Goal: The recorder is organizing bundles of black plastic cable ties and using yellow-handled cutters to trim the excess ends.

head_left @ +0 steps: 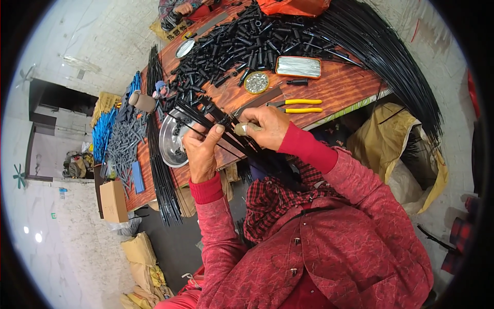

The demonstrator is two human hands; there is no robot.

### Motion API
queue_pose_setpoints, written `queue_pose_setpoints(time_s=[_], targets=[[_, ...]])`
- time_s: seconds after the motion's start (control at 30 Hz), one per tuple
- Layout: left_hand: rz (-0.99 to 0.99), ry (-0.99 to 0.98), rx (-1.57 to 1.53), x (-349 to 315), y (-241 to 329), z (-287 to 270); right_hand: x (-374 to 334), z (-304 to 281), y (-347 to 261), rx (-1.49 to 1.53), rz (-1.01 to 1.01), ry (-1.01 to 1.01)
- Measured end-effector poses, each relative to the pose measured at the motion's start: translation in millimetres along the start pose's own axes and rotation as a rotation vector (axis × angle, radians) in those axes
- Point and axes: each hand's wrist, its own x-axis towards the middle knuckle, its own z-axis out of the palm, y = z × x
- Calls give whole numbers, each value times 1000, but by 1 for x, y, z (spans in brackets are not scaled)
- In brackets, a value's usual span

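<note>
Far to my left, blue sticks (103,131) and grey pieces (126,139) lie along the desk (345,85), with a cardboard box (113,201) below its edge. A long bunch of black rods (159,170) runs beside them, and a round metal bowl (172,139) sits just left of my hands. My left hand (201,152) is curled around a bundle of thin black rods (206,116), thumb up along them, holding them slanted over the desk edge. My right hand (265,127) is closed on the same bundle just beside it, fingers pinching a small tan piece (242,129) against the rods. Behind my hands a heap of short black tubes (242,41) covers the desk, with a small round tin (256,82) and a flat oblong tin (298,67) near it. Yellow-handled pliers (298,105) lie to the right, and a big sheaf of black rods (391,56) fans off the desk's right end over yellow sacks (386,139).
</note>
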Motion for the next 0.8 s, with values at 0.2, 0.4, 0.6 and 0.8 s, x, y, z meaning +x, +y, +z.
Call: queue_pose_setpoints(time_s=[0.2, 0.4, 0.6, 0.8], targets=[[-46, -8, 21, -5, 10, 1, -6, 0, -6, -32, 21, 55], [-30, -6, 127, -13, 27, 6, -11, -4, -18, 0, 18, 48], [36, 40, 103, -10, 17, 11, -14, -3, -16, 19, -39, 72], [72, 79, 65, -9, 5, 10, -12, -3, -13, -19, -63, 77]])
